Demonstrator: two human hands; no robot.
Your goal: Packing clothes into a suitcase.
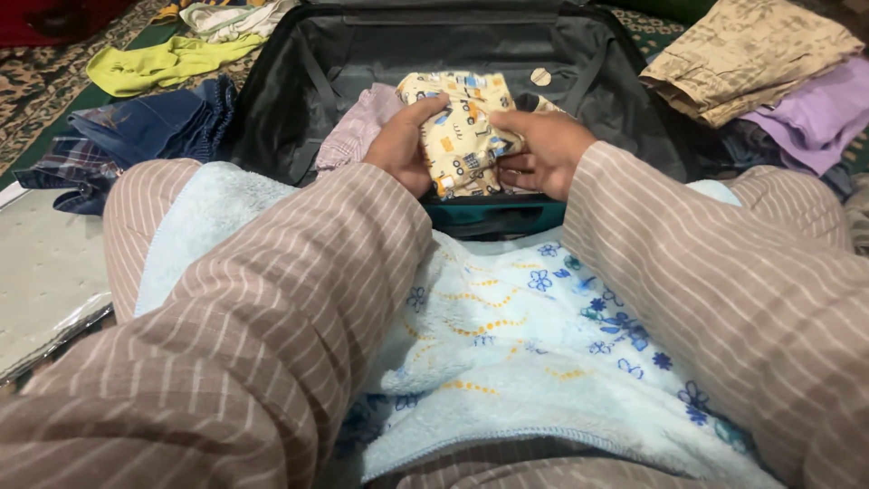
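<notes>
both hands work over an open dark suitcase (317, 63) that lies in front of the person's knees. the left hand (403, 145) and the right hand (541, 149) hold a folded cream garment with a small vehicle print (462, 127) between them, just inside the suitcase's near edge; the left thumb lies over the top of the bundle with the other fingers wrapped round its side, and the right fingers curl together against its other side and under it. a folded pink checked cloth (358, 127) sits in the suitcase, touching the printed bundle on the left hand's side. a pale blue fleece blanket with blue flowers (525, 335) covers the lap on the near side of the suitcase. outside the suitcase, to the left hand's side, lie dark denim clothing (154, 127) and a lime green garment (163, 62); to the right hand's side, a tan folded garment (751, 54) rests on a lilac one (819, 113). as a judgement, the fold looks loose and thick, so easing the grip unevenly could let it spring open, and pushing it sideways could rumple the pink cloth beside it.
</notes>
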